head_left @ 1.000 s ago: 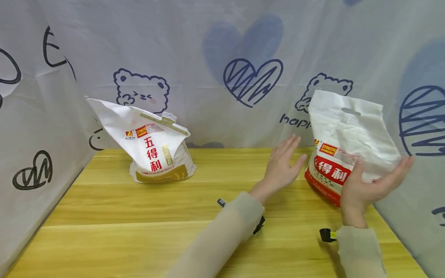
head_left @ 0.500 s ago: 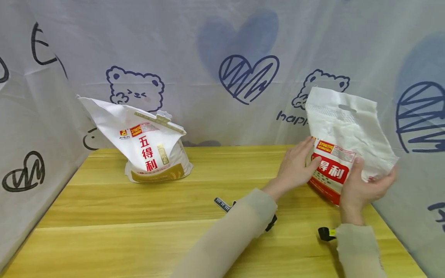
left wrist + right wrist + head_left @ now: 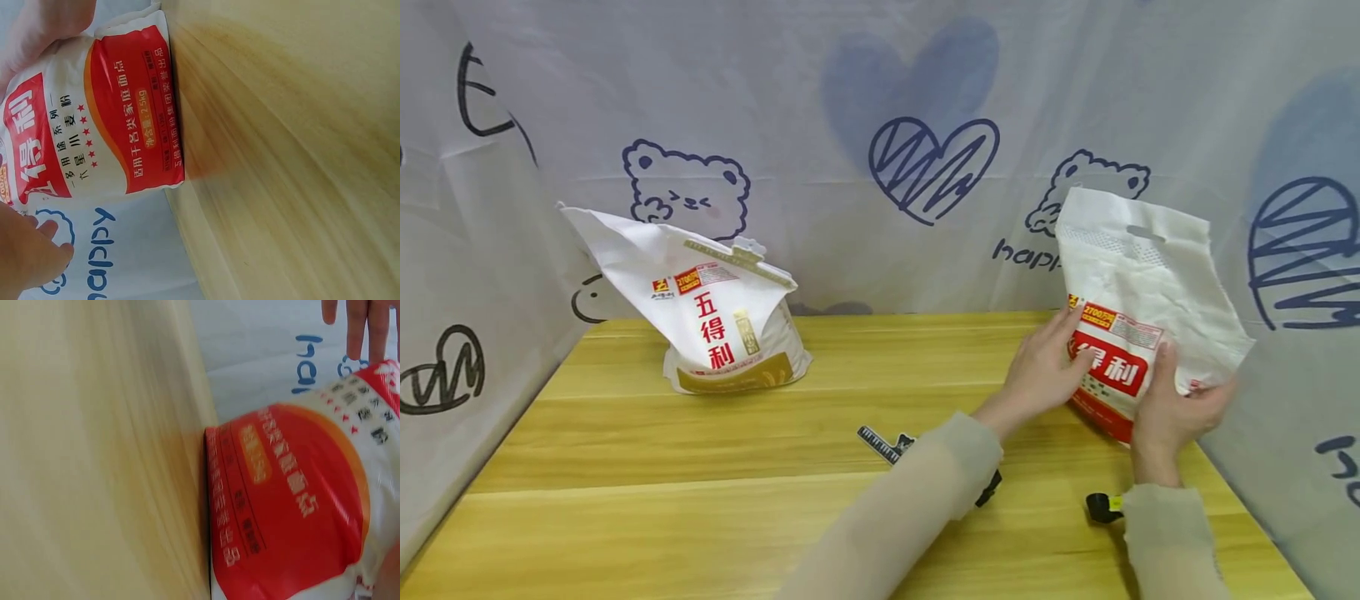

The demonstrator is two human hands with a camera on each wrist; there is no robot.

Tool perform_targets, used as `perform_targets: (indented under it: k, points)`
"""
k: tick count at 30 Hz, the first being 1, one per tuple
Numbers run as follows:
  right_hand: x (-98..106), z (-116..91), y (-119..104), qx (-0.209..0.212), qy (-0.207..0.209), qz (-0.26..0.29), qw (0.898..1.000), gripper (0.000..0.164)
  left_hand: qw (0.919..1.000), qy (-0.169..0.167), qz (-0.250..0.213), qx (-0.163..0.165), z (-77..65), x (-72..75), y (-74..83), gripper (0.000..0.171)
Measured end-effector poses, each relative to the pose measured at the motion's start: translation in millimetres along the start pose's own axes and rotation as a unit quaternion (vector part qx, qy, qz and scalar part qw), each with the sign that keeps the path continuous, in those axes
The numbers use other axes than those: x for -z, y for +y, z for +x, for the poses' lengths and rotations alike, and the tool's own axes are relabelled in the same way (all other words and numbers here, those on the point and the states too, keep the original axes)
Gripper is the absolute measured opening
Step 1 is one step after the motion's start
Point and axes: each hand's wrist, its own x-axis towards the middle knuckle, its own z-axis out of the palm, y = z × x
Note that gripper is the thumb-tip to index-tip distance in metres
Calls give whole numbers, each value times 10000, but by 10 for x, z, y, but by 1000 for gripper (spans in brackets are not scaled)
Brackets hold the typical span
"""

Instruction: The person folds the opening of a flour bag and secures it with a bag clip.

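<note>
A white and red flour bag (image 3: 1138, 292) stands on the right of the table in the head view, tilted, its handle slot at the top. My left hand (image 3: 1037, 371) touches its left side, thumb at the front and fingers fairly straight along the edge. Round the lower right side, my right hand (image 3: 1180, 417) grips it with the thumb in front; the fingertips are hidden behind it. The bag's red base (image 3: 134, 112) meets the tabletop in the left wrist view. In the right wrist view, the left hand's fingers (image 3: 356, 325) appear straight beside the bag.
A second flour bag (image 3: 730, 333), white and gold with a folded top, stands at the back left. A strip with ruler-like marks (image 3: 880, 444) shows beside the left sleeve. Printed curtains (image 3: 820, 208) border the wooden table (image 3: 647, 442) at the back and sides.
My left hand has moved right, from apart to touching the bag. My right hand's fingers have drawn in round its other side. The view has shifted slightly.
</note>
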Motion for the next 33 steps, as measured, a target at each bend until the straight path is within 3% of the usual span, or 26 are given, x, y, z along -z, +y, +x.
perform_targets:
  k: [3, 10, 17, 26, 33]
  points:
    - [22, 29, 40, -327, -81, 71, 9994, 67, 9993, -83, -359, 100, -26, -11, -13, 68]
    - [16, 42, 58, -608, -259, 262, 9975, 66, 9942, -265, -968, 396, -63, -27, -9, 71]
    - [5, 21, 78, -628, -397, 276, 9969, 65, 9929, -180, -977, 648, -98, 17, -16, 69]
    - [-67, -30, 93, -561, -951, 471, 9928, 61, 9922, -199, -1047, 650, -161, 178, -115, 69]
    - [-176, -136, 66, -805, -1387, -48, 9870, 62, 9958, -54, -772, 490, -234, 336, -250, 69]
